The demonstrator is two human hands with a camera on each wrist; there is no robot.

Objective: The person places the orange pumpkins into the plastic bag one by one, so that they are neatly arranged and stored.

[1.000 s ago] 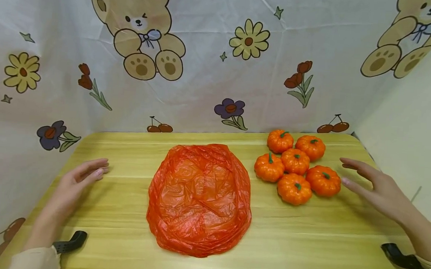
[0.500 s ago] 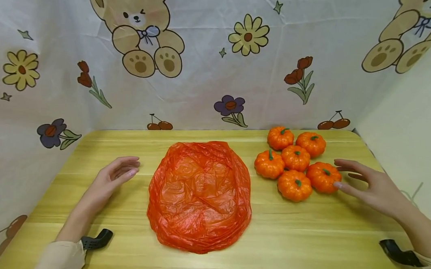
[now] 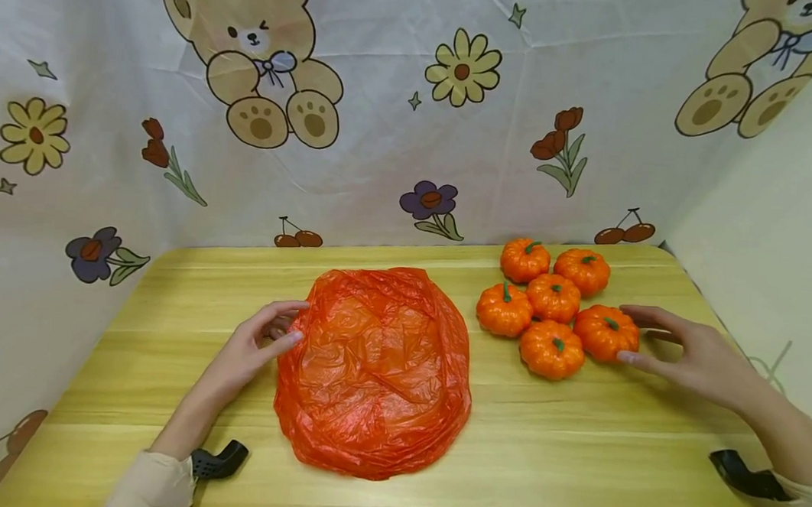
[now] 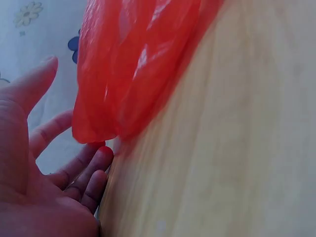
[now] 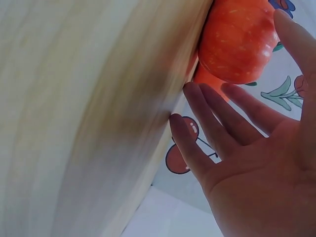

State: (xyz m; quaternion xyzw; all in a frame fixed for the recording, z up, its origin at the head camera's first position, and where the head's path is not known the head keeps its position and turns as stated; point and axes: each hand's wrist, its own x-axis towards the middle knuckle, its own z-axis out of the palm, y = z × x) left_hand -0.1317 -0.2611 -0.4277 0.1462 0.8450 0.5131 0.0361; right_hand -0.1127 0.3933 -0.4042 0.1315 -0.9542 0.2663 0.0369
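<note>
A thin red plastic bag (image 3: pixel 375 367), spread into a round shape with its rim rolled, lies mid-table. My left hand (image 3: pixel 256 345) is at its left edge, thumb and fingers apart; in the left wrist view the fingertips (image 4: pixel 102 157) come up against the bag's side (image 4: pixel 128 74). On the right, several small orange pumpkins with green stems are clustered. The rightmost pumpkin (image 3: pixel 606 333) stands between the spread thumb and fingers of my right hand (image 3: pixel 697 361). From the right wrist view, that pumpkin (image 5: pixel 239 39) sits just beyond the fingers; whether they touch it, I cannot tell.
The wooden table (image 3: pixel 540 460) meets a cloth backdrop (image 3: pixel 378 129) printed with bears and flowers at the back and left. A pale wall (image 3: pixel 778 250) borders the right side. Black wrist straps (image 3: pixel 219 460) show on both arms.
My left hand has moved right across the table to the bag's left edge. My right hand has shifted left, bringing thumb and fingers around the rightmost pumpkin. Bag and pumpkins stay in place.
</note>
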